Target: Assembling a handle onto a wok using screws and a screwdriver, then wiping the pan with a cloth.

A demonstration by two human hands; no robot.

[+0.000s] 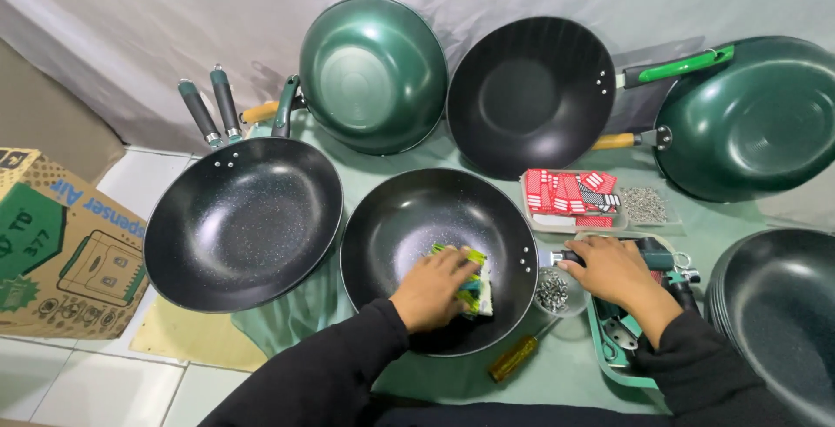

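Your left hand point(432, 286) presses flat on a green-and-yellow sponge pad point(474, 285) inside the black round handleless wok point(400, 227). Your right hand point(613, 269) closes around the dark power-tool grip point(654, 260), just right of it.

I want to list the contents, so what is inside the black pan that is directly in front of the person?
Inside the pan lies a folded multicoloured cloth or sponge, with the left hand pressed on it. The hand covers most of it, so its full shape cannot be seen.

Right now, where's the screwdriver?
Head view, bottom centre: the amber-handled screwdriver lies on the green cloth, just right of the black wok the left hand wipes, below the screw bowl.
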